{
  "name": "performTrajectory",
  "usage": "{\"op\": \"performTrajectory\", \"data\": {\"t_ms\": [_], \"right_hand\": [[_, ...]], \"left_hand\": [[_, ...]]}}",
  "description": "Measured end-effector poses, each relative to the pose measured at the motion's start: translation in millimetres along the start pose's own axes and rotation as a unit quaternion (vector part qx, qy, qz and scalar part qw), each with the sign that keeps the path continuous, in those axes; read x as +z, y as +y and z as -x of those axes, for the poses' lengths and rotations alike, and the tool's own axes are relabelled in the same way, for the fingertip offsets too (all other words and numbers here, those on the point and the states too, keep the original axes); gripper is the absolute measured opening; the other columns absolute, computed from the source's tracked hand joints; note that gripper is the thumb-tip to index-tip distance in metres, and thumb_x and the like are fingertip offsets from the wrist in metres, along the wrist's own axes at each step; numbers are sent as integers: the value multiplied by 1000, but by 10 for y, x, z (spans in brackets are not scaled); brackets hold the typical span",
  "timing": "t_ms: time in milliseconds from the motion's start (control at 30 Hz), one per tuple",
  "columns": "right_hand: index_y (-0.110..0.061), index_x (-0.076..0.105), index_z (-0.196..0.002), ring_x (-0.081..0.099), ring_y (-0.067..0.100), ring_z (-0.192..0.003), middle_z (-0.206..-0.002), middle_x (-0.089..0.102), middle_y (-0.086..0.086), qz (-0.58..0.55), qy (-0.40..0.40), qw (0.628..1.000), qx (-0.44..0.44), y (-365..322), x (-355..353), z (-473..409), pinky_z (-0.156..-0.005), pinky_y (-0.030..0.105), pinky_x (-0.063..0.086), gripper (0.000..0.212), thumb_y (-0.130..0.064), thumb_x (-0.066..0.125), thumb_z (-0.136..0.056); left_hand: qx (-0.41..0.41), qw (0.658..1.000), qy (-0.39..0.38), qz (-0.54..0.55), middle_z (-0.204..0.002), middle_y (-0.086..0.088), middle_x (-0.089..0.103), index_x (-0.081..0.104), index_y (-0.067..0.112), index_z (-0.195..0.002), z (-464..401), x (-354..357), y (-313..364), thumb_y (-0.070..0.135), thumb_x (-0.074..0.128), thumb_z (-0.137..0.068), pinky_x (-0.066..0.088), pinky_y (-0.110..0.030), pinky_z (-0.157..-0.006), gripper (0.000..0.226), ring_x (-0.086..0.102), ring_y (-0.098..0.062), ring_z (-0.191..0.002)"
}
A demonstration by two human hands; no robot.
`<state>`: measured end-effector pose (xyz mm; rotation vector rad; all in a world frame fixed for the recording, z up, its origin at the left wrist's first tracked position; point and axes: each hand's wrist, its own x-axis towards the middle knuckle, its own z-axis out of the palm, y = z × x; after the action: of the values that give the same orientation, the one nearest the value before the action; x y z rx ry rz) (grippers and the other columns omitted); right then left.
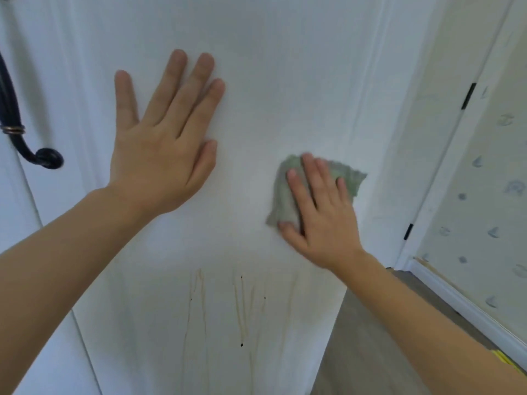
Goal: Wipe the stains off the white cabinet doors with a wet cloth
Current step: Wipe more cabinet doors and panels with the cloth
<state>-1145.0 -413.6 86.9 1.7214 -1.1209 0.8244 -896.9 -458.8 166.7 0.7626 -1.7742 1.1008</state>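
Dark curved metal handle (17,129) at far left edge, ending in a round foot (50,158); thin copper-coloured band around its shaft. Well right of handle: wallpapered wall (484,195), pale with faint blue-grey shapes. White baseboard (467,303) along its bottom. Grey floor (370,337) below baseboard. Small yellow object (504,359) on floor, unidentifiable.

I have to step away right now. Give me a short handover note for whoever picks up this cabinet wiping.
Left hand: flat and open on the white cabinet door, bracing.
Right hand: fingers straight, pressing the green cloth against the same door.
Done: the panel around the cloth looks clean.
Left: the brownish drip streaks lower on the door, below both hands, with a few dark specks. Wipe downward next.
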Motion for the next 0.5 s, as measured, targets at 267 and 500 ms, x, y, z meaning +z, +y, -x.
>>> {"op": "performTrajectory", "data": {"t_ms": [267, 500], "right_hand": [[-1, 26, -146, 18, 30, -143, -153, 24, 19, -20, 204, 943, 263, 52, -119, -977, -114, 41, 3, 68, -38, 33, -90], [-12, -3, -151, -2, 30, -145, -157, -7, 18, 26, -55, 994, 91, -368, 260, 824, -105, 54, 21, 67, -48, 18, -98]], "left_hand": [[5, 1000, -6, -5, -152, -17, 21, 23, 5, -146, 2, 20, -6, 28, 30, -99, 6, -66, -103, 53, 17, -36, -140], [3, 1000, -16, -13, -152, -17, 21, 22, 4, -146, -16, -24, -4, 29, 32, -97, 7, -64, -105, 56, 17, -35, -140]]}}
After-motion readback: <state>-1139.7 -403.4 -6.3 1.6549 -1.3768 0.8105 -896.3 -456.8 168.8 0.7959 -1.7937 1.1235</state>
